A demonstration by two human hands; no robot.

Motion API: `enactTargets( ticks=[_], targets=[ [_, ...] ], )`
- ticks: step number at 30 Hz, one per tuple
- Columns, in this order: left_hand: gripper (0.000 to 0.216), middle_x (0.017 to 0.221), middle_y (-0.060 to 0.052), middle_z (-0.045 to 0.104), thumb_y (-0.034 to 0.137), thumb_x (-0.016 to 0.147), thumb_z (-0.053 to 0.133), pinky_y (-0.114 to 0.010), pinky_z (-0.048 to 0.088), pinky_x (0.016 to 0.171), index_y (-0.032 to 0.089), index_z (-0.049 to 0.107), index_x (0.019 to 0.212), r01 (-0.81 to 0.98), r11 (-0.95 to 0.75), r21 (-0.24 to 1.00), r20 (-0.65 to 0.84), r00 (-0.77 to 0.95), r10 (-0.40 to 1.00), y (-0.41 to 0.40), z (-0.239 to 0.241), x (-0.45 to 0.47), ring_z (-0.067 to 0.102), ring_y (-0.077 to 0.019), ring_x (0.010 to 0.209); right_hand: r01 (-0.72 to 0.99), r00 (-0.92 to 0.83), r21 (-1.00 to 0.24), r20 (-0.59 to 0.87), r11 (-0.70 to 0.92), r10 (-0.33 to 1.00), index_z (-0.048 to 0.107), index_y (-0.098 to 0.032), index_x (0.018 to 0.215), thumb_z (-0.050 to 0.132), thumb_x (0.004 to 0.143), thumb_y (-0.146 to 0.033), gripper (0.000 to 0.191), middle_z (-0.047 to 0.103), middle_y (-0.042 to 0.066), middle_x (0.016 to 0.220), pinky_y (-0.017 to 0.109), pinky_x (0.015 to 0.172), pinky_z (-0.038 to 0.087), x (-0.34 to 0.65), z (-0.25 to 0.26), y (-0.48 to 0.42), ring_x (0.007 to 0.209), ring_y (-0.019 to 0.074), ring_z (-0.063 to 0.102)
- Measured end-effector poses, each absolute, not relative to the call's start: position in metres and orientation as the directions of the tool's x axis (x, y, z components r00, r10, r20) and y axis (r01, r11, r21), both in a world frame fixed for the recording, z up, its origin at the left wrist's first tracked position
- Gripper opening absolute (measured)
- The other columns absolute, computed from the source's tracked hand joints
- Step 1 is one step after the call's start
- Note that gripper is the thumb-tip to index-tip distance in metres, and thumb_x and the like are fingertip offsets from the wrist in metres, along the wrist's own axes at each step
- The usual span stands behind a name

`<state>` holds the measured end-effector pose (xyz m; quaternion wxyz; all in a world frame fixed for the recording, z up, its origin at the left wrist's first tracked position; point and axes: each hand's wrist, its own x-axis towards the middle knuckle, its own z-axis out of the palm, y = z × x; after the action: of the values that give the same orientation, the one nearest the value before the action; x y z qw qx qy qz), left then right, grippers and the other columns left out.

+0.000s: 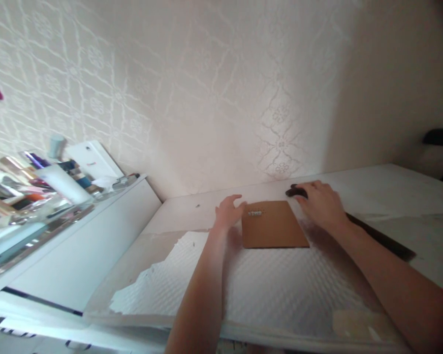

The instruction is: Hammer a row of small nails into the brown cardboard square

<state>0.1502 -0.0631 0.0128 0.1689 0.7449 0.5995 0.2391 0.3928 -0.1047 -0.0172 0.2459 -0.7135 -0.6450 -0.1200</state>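
1. Brown board (276,230) lies flat on a white, dimpled sheet (280,285) that covers part of the tabletop (395,194); it sits between the two hands, towards the wall side.
2. Silvery bits (255,213) sit in a small cluster near the board's far left corner; they are too small to make out singly.
3. Left hand (231,211) is at the board's left edge, thumb and forefinger spread apart with a gap between them; the thumb is by the far left corner, though whether it touches cannot be told.
4. Right hand (317,199) is curled around a dark object (297,191) just beyond the board's far right corner; a dark strip (384,238) shows beneath the right forearm; whether the two are joined is hidden.
5. White cabinet (84,250) stands to the left, crowded on top with bottles and tubes, a white box (94,161) and a grey-blue cup (56,146); patterned wallpaper (206,98) rises behind.
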Motion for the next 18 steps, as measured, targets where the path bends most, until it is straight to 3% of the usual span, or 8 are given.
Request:
enactTargets(
  ticks=[2, 5, 11, 16, 18],
  targets=[
    [0.032, 0.119, -0.006, 0.064, 0.030, 0.087, 0.047, -0.034, 0.041, 0.100, 0.020, 0.063, 0.113, 0.813, -0.193, 0.550, 0.232, 0.074, 0.970, -0.059, 0.009, 0.152, 0.058, -0.0200, 0.111, 0.963, -0.116, -0.148, 0.530, 0.227, 0.840, 0.059, -0.015, 0.120, 0.044, 0.091, -0.030, 0.036, 0.057, 0.015, 0.120, 0.042, 0.085, 0.044, 0.381, -0.025, -0.099, 0.108, 0.0303, 0.051],
    [0.028, 0.108, -0.005, 0.069, 0.025, 0.087, 0.045, -0.031, 0.047, 0.090, 0.020, 0.066, 0.106, 0.827, -0.123, 0.548, 0.267, -0.033, 0.963, -0.051, 0.008, 0.150, 0.063, -0.0186, 0.099, 0.894, -0.318, -0.137, 0.479, 0.427, 0.818, 0.061, -0.014, 0.117, 0.044, 0.092, -0.032, 0.036, 0.058, 0.014, 0.122, 0.041, 0.091, 0.044, 0.368, -0.037, -0.092, 0.109, 0.0281, 0.053],
    [0.028, 0.107, -0.007, 0.069, 0.023, 0.085, 0.045, -0.036, 0.048, 0.087, 0.022, 0.066, 0.104, 0.929, 0.086, 0.359, 0.331, -0.213, 0.919, -0.027, 0.019, 0.111, 0.063, -0.0235, 0.102, 0.854, -0.343, -0.210, 0.461, 0.477, 0.818, 0.066, -0.014, 0.111, 0.044, 0.091, -0.030, 0.033, 0.062, 0.014, 0.117, 0.042, 0.093, 0.044, 0.365, -0.042, -0.089, 0.107, 0.0271, 0.056],
    [0.032, 0.116, -0.009, 0.066, 0.020, 0.082, 0.047, -0.045, 0.043, 0.094, 0.024, 0.064, 0.108, 0.884, 0.367, 0.290, 0.180, -0.427, 0.886, -0.011, 0.014, 0.055, 0.058, -0.0273, 0.112, 0.855, -0.346, -0.203, 0.462, 0.478, 0.816, 0.067, -0.013, 0.109, 0.045, 0.091, -0.029, 0.032, 0.063, 0.014, 0.113, 0.042, 0.093, 0.044, 0.366, -0.039, -0.089, 0.105, 0.0270, 0.056],
    [0.034, 0.119, -0.008, 0.064, 0.020, 0.079, 0.049, -0.048, 0.041, 0.097, 0.025, 0.062, 0.110, 0.868, 0.390, 0.306, 0.118, -0.441, 0.890, -0.007, 0.010, 0.041, 0.055, -0.0281, 0.116, 0.853, -0.348, -0.207, 0.458, 0.479, 0.818, 0.066, -0.013, 0.109, 0.045, 0.091, -0.029, 0.032, 0.063, 0.014, 0.113, 0.042, 0.092, 0.044, 0.365, -0.039, -0.089, 0.104, 0.0269, 0.056]
  ],
)
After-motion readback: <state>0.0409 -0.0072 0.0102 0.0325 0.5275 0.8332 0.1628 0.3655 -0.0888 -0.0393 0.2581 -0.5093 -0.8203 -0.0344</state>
